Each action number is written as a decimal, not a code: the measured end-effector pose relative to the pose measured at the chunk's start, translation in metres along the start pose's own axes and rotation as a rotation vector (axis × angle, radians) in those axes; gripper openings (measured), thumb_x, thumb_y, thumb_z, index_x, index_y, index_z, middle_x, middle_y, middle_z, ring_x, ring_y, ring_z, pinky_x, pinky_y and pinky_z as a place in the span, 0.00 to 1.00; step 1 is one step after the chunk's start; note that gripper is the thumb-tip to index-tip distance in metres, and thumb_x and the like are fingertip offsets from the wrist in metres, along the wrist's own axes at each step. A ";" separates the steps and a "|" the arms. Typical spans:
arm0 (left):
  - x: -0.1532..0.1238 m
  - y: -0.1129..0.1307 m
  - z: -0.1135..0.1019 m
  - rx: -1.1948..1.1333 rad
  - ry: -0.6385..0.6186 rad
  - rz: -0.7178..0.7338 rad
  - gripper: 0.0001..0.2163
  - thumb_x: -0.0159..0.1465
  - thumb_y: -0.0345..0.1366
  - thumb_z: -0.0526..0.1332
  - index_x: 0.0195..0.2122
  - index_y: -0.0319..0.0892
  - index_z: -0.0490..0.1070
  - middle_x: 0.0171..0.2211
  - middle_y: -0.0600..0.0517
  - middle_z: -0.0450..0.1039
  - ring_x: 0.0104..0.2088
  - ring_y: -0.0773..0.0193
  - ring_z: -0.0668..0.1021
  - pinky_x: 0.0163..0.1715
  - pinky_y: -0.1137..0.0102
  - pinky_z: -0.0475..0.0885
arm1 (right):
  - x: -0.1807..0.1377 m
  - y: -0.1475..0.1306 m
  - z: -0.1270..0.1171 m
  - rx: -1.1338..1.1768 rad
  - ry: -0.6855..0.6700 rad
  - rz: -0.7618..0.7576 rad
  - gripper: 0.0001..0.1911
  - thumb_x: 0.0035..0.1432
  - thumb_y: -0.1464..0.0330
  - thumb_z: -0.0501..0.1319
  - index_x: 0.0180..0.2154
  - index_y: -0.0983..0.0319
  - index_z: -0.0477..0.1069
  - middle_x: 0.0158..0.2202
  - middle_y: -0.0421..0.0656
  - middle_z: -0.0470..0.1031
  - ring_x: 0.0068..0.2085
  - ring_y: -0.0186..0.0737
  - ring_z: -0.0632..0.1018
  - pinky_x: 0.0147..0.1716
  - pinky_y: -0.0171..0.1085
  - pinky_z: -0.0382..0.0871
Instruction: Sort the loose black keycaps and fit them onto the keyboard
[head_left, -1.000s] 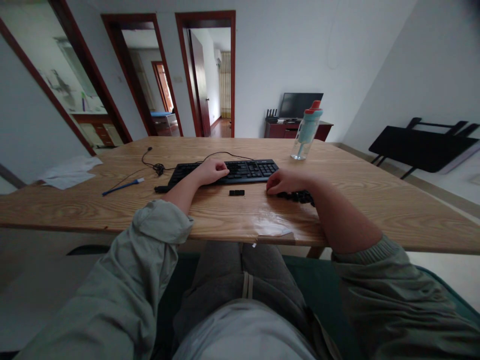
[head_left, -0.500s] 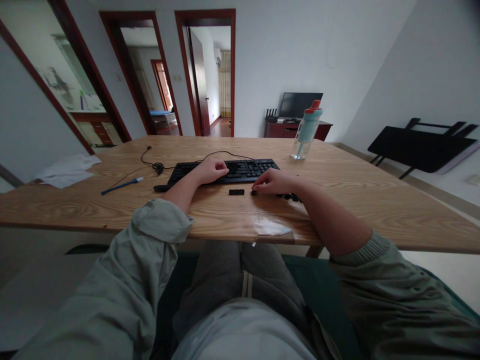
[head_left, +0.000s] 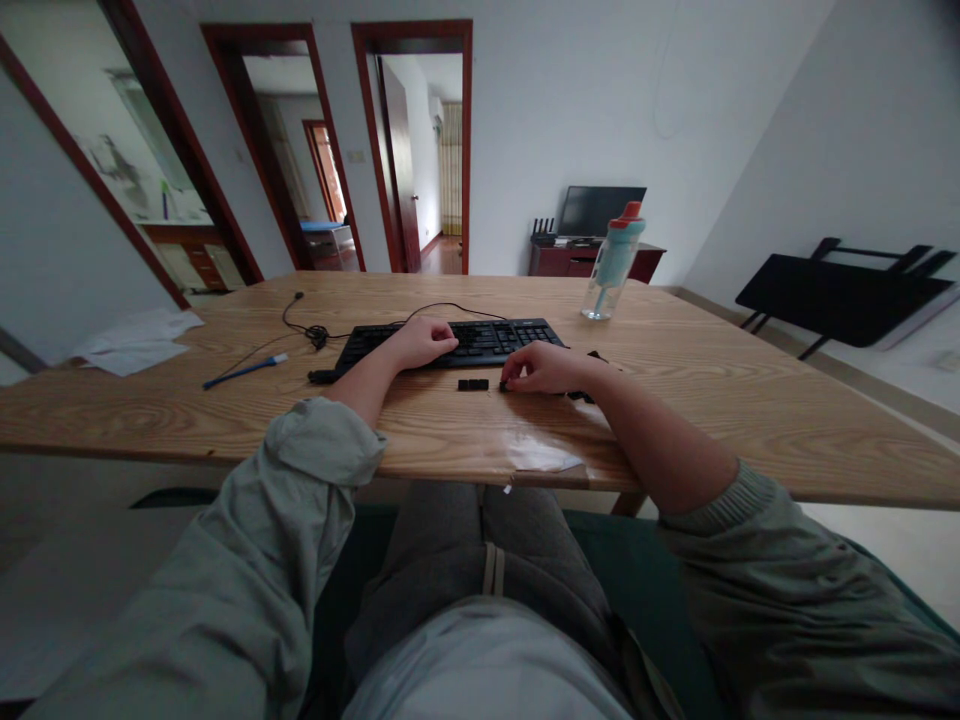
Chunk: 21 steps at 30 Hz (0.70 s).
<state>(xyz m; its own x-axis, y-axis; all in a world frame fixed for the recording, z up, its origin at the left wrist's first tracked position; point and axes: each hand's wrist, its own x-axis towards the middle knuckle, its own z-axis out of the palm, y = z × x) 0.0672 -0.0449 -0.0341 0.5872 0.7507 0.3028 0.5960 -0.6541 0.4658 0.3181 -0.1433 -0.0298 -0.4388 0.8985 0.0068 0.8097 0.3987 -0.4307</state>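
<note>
A black keyboard (head_left: 487,345) lies across the wooden table. My left hand (head_left: 424,342) rests on its left half, fingers curled in a loose fist with no object showing in it. Just in front of the keyboard, my right hand (head_left: 544,368) pinches a small black keycap (head_left: 503,386) between thumb and fingertips, at the tabletop. To the left of that keycap sits a short row of black keycaps (head_left: 473,384). More loose keycaps (head_left: 580,397) are partly hidden behind my right hand and wrist.
A clear bottle (head_left: 606,265) with a red lid stands behind the keyboard's right end. On the left lie a blue-handled brush (head_left: 244,372), a coiled black cable (head_left: 316,335) and white papers (head_left: 139,340). Clear tape (head_left: 544,455) covers part of the table's front edge.
My right hand has shifted slightly to the left with the keycap, closer to the short row, and its fingers have tipped up a little. My left hand stays in place.
</note>
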 end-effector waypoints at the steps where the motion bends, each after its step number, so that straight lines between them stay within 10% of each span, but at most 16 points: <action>1: 0.000 0.000 0.000 0.003 0.000 -0.001 0.16 0.58 0.47 0.60 0.29 0.39 0.77 0.27 0.50 0.76 0.28 0.62 0.73 0.30 0.68 0.66 | 0.000 -0.002 0.001 -0.001 0.011 0.001 0.11 0.53 0.66 0.64 0.38 0.60 0.81 0.32 0.41 0.79 0.31 0.37 0.74 0.31 0.34 0.65; 13: 0.000 0.000 0.001 -0.001 0.008 0.002 0.15 0.57 0.47 0.60 0.29 0.39 0.77 0.25 0.51 0.75 0.27 0.63 0.73 0.29 0.68 0.65 | 0.011 0.002 0.013 0.009 0.067 -0.103 0.13 0.55 0.65 0.63 0.40 0.62 0.80 0.33 0.42 0.79 0.30 0.36 0.73 0.31 0.34 0.64; 21: -0.001 0.000 0.000 -0.003 0.008 -0.009 0.14 0.57 0.47 0.61 0.29 0.40 0.76 0.24 0.52 0.73 0.27 0.63 0.71 0.30 0.68 0.65 | -0.011 0.039 -0.031 -0.057 0.201 0.204 0.11 0.58 0.64 0.62 0.37 0.64 0.79 0.31 0.45 0.79 0.29 0.37 0.74 0.28 0.35 0.64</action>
<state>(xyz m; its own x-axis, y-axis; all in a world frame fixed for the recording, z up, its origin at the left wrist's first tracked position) 0.0671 -0.0457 -0.0345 0.5772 0.7576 0.3049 0.6000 -0.6467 0.4710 0.3663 -0.1317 -0.0187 -0.1835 0.9773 0.1064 0.8964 0.2107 -0.3899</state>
